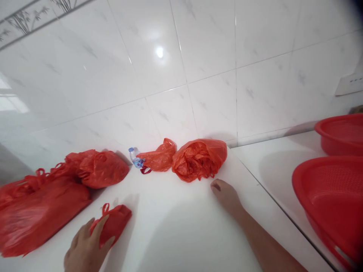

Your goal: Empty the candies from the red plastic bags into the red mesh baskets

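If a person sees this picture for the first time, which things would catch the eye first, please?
Probably the bright red plastic: a large bag lies on the left of the white table, and two red baskets stand at the right edge. Next, perhaps, the left hand grasping a small red bag in the foreground, then the crumpled bag near the tiled wall.
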The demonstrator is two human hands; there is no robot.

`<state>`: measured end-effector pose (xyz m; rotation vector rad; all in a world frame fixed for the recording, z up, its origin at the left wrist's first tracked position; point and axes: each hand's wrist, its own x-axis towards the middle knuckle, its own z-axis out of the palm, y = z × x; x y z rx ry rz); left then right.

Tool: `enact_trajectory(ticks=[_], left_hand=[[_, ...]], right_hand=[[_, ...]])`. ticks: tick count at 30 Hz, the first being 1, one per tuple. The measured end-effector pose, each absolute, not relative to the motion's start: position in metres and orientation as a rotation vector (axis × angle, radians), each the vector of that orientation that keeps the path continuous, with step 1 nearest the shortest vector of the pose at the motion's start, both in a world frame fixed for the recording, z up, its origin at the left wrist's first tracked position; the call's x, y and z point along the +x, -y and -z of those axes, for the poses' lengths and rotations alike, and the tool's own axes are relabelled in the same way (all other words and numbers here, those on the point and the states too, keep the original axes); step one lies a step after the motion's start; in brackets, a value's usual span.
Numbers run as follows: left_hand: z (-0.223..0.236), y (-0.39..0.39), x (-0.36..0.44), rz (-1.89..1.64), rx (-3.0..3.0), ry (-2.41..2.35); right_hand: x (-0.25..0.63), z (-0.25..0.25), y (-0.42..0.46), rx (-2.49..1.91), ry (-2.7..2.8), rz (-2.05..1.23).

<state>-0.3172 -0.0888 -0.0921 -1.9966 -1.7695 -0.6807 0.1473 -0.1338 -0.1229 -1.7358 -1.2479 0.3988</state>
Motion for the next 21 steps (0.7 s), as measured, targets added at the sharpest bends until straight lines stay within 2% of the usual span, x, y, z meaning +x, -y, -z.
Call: enact_trajectory(ticks=[7,13,21], left_hand=[[0.077,0.073,-0.193,0.891,-2.617,1.355],[0.064,0.053,-0.082,0.843,-2.996,1.13],[0.07,0.01,-0.03,0.686,-2.819,1.463]], right_hand=[[0.148,0.124,0.134,-1.734,1.251,-0.386],[0.15,0.123,0.133,-1.703,1.262,-0.398],[0.152,0.122,0.133,-1.664,1.24,-0.407]])
